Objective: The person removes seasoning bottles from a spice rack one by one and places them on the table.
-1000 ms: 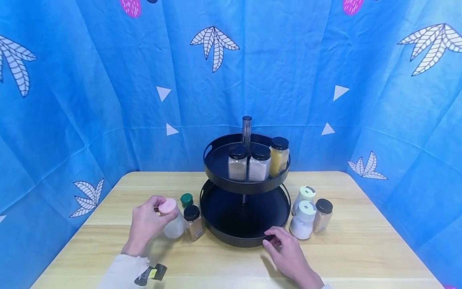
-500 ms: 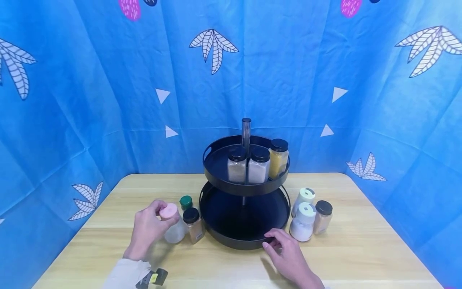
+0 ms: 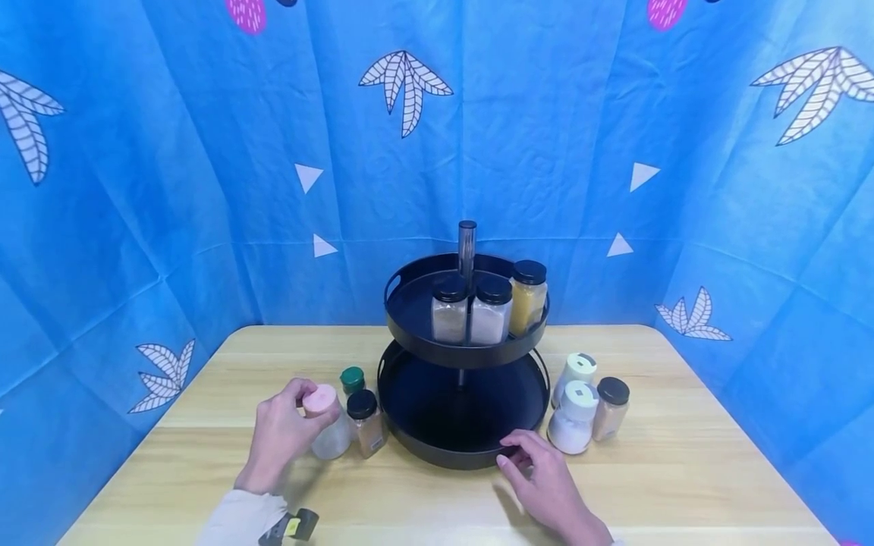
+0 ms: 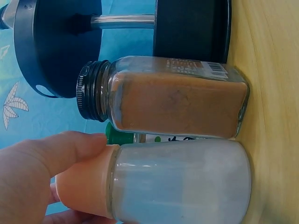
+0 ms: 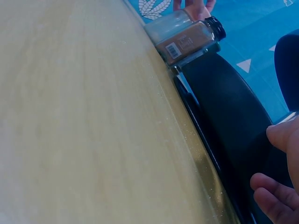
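My left hand (image 3: 283, 428) grips the pink lid (image 3: 320, 400) of a clear shaker jar (image 3: 331, 438) with whitish contents, upright on the table. In the left wrist view, thumb and fingers lie round that lid (image 4: 86, 182). Right beside it are a black-lidded square spice jar (image 4: 177, 100) of brown powder and a green-capped bottle (image 3: 352, 379), mostly hidden. My right hand (image 3: 546, 481) is at the front rim of the lower tier of a black two-tier turntable (image 3: 451, 459). Its fingers are loosely bent and apart; whether they touch the rim I cannot tell.
On the upper tier (image 3: 437, 351) stand three black-lidded jars, one with yellow powder (image 3: 526, 299). Right of the turntable are two pale-capped shakers (image 3: 572, 425) and a black-lidded jar (image 3: 611, 409). Blue patterned cloth (image 3: 546, 152) hangs behind the wooden table (image 3: 683, 470).
My left hand and the pink-lidded jar have shifted slightly right and towards me, mostly in the first half second. The right hand stays at the rim of the lower tier.
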A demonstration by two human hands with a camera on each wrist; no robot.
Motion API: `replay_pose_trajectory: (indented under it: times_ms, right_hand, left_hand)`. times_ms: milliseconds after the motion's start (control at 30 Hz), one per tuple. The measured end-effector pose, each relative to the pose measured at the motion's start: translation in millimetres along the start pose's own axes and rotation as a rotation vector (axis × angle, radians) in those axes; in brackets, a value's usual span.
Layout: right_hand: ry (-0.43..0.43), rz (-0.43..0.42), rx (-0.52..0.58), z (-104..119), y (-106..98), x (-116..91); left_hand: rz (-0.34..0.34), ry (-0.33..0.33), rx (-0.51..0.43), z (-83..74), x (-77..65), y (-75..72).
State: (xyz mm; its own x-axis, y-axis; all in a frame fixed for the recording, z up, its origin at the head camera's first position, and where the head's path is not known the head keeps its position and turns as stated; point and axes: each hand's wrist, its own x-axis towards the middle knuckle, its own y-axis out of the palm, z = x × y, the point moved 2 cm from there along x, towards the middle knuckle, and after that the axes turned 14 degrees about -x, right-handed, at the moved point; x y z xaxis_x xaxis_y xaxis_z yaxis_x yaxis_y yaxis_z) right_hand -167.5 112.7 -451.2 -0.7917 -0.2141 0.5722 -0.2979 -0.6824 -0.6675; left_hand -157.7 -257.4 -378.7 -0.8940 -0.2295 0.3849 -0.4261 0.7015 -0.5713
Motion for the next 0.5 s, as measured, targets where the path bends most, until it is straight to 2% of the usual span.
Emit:
replay_pose_trajectory:
  times_ms: [300,400,500]
  right_hand:
    - [0.019,0.018,-0.012,4.1,-1.0,0.9]
    - [0.063,0.043,-0.011,4.7,-3.0,2.0]
    - [0.1,0.053,-0.004,5.3,-6.5,3.2]
  left_hand:
    - [0.058,-0.006,-0.004,0.1,-1.2,-2.0]
    - [0.125,-0.018,-0.023,-2.0,-0.2,-2.3]
    - [0.21,-0.061,-0.047,-5.6,0.0,-2.7]
